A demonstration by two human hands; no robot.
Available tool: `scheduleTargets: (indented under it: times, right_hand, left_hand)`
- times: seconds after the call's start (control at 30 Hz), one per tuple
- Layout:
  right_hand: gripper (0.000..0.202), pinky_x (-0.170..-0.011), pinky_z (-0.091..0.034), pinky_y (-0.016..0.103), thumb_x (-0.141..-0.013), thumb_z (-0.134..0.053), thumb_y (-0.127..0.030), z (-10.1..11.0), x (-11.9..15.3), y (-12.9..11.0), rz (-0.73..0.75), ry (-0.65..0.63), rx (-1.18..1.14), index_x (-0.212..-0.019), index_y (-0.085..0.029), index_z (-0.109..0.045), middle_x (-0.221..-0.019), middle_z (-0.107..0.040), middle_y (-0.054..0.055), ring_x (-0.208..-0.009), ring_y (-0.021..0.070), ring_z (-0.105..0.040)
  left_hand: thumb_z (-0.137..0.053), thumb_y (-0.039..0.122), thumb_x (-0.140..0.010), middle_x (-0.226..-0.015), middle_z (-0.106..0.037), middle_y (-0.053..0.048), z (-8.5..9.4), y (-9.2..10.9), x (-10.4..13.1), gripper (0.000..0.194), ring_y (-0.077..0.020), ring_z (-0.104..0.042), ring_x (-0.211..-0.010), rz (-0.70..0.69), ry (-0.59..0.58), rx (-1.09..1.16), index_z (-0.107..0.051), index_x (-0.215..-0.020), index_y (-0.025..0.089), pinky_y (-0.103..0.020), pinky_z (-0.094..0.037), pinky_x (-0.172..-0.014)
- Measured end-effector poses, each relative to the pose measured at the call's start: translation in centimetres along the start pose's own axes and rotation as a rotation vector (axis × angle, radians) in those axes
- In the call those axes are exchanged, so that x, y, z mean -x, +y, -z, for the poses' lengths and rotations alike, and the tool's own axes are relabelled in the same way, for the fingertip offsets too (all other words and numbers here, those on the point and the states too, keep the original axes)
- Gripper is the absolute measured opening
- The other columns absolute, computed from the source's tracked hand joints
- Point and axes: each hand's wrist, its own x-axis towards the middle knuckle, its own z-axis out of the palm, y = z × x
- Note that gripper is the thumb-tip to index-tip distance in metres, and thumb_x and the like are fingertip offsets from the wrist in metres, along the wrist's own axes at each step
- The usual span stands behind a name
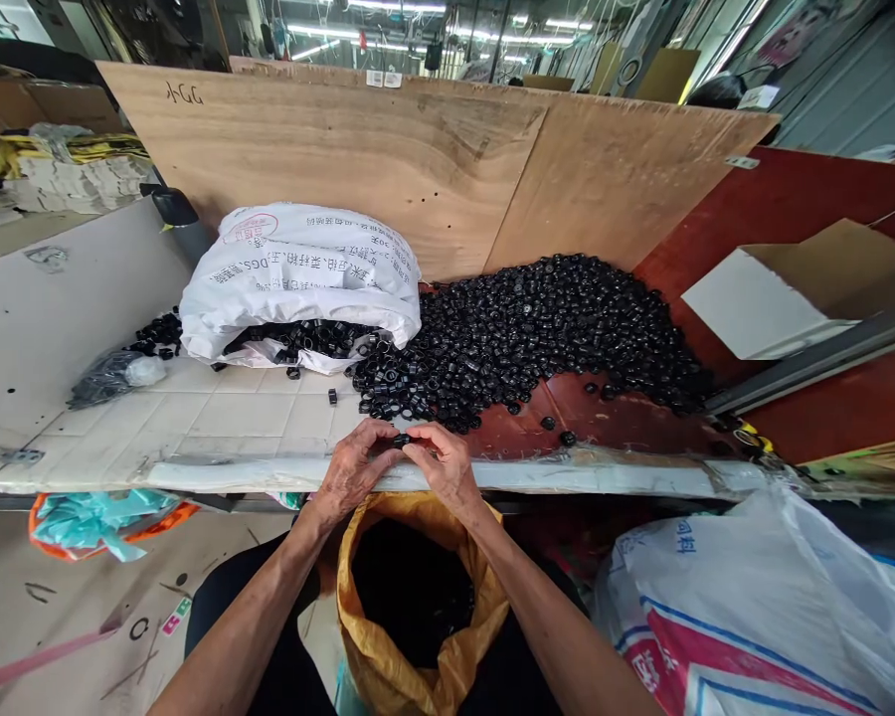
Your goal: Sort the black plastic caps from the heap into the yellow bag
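Observation:
Over the bench's front edge, my left hand (358,465) and my right hand (447,465) meet fingertip to fingertip. Both pinch one small black plastic part (401,441) between them. Just beyond lie black ring-shaped parts (395,383), which run into a large heap of black caps (552,318) on the right. A white woven sack (305,268) lies on its side at the left, its mouth spilling black rings. Below my hands, between my knees, stands an open yellow woven sack (354,607) with dark contents that are hard to make out.
Wooden boards (328,149) wall the back of the bench. At the right are an open cardboard box (761,298) and a grey metal bar (827,358). A full white sack (746,597) stands low right; an orange-rimmed basket (41,542) sits low left. A clear bag of black parts (100,383) lies left.

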Motion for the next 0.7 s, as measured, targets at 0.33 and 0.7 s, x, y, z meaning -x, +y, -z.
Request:
scheduleTargets:
  times: [0.33, 0.7]
  right_hand:
    - [0.020, -0.068, -0.050, 0.029, -0.102, -0.062, -0.030, -0.5, -0.1, 0.1, 0.096, -0.037, 0.182, -0.086, -0.021, -0.070, -0.080, -0.068, 0.003, -0.072, 0.0173, -0.063]
    - [0.019, -0.078, -0.054, 0.032, -0.104, -0.056, -0.030, -0.5, 0.2, -0.9, 0.177, -0.044, 0.174, -0.113, -0.022, -0.070, -0.100, -0.071, 0.007, -0.087, 0.0206, -0.067]
  left_hand:
    - [-0.067, 0.029, -0.101, -0.110, -0.073, -0.006, 0.0, -0.2, 0.0, 0.014, -0.0191, -0.072, -0.103, -0.122, 0.015, 0.042, -0.070, -0.114, 0.024, -0.033, -0.059, -0.093]
    - [-0.066, 0.030, -0.101, -0.112, -0.073, -0.007, 0.0, -0.4, 0.1, 0.015, -0.0206, -0.072, -0.104, -0.060, 0.012, 0.060, -0.070, -0.114, 0.023, -0.036, -0.061, -0.092]
